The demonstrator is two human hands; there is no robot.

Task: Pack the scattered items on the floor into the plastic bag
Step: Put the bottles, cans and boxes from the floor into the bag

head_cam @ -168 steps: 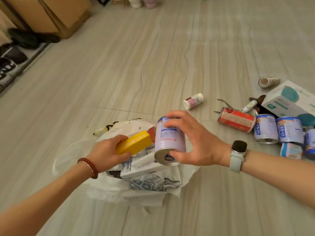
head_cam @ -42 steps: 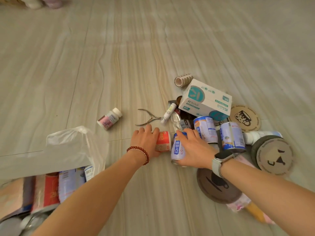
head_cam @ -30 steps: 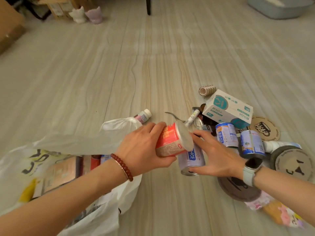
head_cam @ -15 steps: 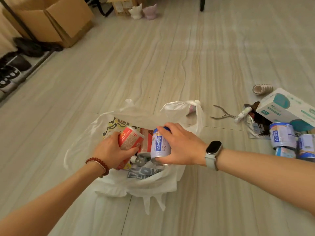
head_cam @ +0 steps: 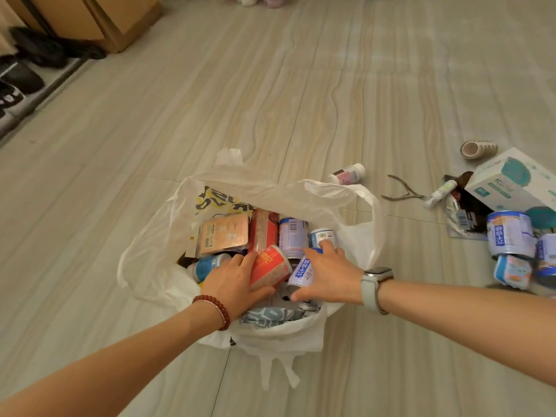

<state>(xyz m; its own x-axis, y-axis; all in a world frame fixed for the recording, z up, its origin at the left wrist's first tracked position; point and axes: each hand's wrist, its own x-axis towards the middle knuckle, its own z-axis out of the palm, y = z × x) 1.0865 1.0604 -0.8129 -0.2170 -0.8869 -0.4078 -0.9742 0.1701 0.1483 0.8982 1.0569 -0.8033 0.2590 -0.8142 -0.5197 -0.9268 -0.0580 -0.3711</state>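
Note:
A white plastic bag lies open on the floor in the middle, holding cans, a red box and a tan packet. My left hand is inside the bag's mouth, wrapped around a red can. My right hand is beside it, gripping a blue-and-white can that rests among the bag's contents. On the floor to the right lie a small pill bottle, nail nippers, a white tube, a white-and-teal box and several blue cans.
A roll of tape lies at the far right. Cardboard boxes stand at the top left, with shoes along the left edge. Bare floor tiles stretch behind the bag.
Both hands have pushed the red can and the blue-and-white can lower into the bag. The bag's mouth now shows wider and more of its contents are in view.

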